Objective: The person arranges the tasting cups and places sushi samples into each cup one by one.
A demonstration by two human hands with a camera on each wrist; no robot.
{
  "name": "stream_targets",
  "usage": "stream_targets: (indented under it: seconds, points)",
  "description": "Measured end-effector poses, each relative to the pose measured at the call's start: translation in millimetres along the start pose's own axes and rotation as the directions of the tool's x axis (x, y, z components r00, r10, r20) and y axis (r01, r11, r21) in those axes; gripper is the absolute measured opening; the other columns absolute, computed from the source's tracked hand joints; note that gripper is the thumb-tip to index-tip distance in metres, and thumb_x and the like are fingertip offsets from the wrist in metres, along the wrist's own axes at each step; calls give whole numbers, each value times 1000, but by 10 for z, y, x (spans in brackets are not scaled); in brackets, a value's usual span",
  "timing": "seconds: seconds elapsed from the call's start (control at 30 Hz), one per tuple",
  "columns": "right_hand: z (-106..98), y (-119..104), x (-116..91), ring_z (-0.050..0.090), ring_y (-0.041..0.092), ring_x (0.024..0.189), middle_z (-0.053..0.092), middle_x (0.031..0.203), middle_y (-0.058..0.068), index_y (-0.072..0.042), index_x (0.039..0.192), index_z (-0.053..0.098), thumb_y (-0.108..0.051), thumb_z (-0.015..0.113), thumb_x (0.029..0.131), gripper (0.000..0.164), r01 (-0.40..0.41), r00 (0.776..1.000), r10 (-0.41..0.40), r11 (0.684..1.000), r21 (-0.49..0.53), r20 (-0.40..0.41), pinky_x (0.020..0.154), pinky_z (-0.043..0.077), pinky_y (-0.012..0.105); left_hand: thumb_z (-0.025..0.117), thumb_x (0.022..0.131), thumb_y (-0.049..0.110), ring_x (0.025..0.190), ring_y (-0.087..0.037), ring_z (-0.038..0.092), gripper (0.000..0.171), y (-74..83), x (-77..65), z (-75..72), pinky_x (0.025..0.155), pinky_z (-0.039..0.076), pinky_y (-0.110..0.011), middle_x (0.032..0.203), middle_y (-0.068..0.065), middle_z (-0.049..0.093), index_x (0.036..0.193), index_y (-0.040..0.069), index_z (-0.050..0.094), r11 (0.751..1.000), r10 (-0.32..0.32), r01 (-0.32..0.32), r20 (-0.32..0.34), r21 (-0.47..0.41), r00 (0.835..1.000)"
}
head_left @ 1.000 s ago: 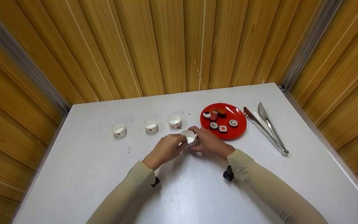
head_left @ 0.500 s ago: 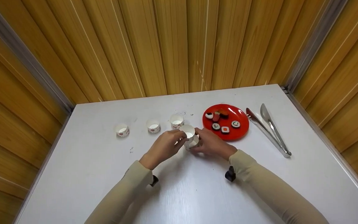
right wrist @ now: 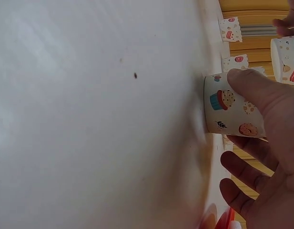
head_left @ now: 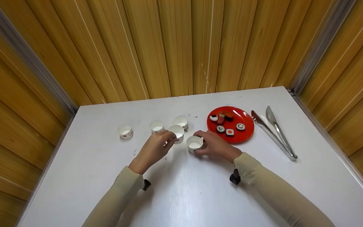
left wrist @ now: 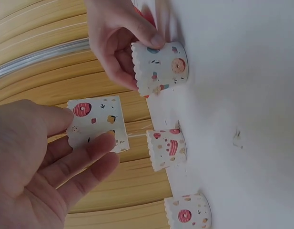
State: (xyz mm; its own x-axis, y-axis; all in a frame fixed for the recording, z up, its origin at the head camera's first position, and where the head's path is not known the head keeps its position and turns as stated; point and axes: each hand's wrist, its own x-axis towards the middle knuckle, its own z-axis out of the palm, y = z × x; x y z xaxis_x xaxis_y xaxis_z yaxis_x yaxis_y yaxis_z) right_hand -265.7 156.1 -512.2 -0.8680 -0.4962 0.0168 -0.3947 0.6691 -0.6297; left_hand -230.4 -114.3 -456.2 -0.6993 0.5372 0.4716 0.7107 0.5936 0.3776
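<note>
My left hand pinches a small paper baking cup with a scalloped rim and a printed pastry pattern, lifted off the table. A second printed paper cup stands low at the table surface, and my right hand grips its side between thumb and fingers. Three more such cups are in the head view: a far-left cup, a middle cup partly behind the left hand, and a back cup just behind the lifted one.
Right of the cups lies a red plate bearing several sushi pieces. Beside it metal tongs lie spread on the white table. Wood-patterned walls close off the back and both sides.
The left hand has drawn one cup up out of the cup in the right hand and carried it left. The right hand has stayed nearly in place with its cup.
</note>
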Motion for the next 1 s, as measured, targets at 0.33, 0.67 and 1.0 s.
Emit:
stream_targets:
  seconds: [0.33,0.67,1.0]
  points:
    - [28,-20,-6,55,18,102,64,118,-2,-18,138,58,-33,87,84,63,-43,999,44,999,-17,23,92,49,39,74,92,0,76,-12,66,6,-238,-296,-172,66,55,-27,92,-5,73,97,3,73,999,-45,45,-57,-5,997]
    - [17,-33,11,56,19,101,64,115,0,-17,138,58,-34,87,84,64,-43,998,44,999,-29,32,91,49,40,75,87,-11,81,-17,70,14,-455,-572,-367,67,58,-31,93,-10,74,96,0,72,991,-121,125,-91,42,988]
    - [-16,-4,29,55,18,102,64,118,-1,-17,138,58,-34,86,85,62,-32,999,33,999,-23,33,91,48,38,74,86,-14,78,-20,69,18,-616,-785,-505,65,57,-35,92,-11,73,99,-1,71,977,-182,191,-96,96,979]
